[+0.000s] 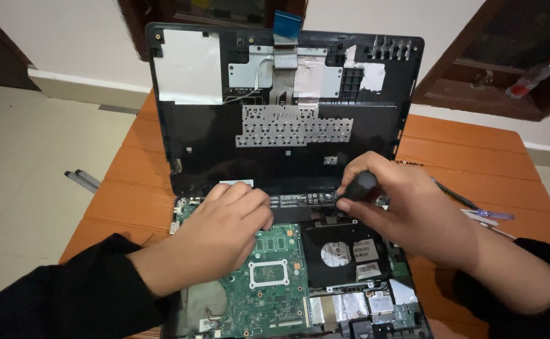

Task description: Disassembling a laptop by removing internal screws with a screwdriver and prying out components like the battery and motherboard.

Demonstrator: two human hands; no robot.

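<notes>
An opened laptop lies on an orange wooden table (463, 157). Its black top cover (199, 144) stands tilted up at the back, showing the underside of the keyboard. The base shows a green motherboard (275, 282) and a black hard drive (341, 254). My left hand (224, 232) rests with curled fingers on the base near the hinge edge, holding nothing that I can see. My right hand (400, 207) grips the black handle of a screwdriver (361, 185), its tip hidden at the hinge strip.
A flat ribbon cable (285, 44) runs up from the raised cover. Small tools (482, 213) lie on the table to the right of my hand. A plastic bottle with a red cap (532, 76) sits on a wooden shelf at the right. Two metal rods (81, 180) lie on the floor.
</notes>
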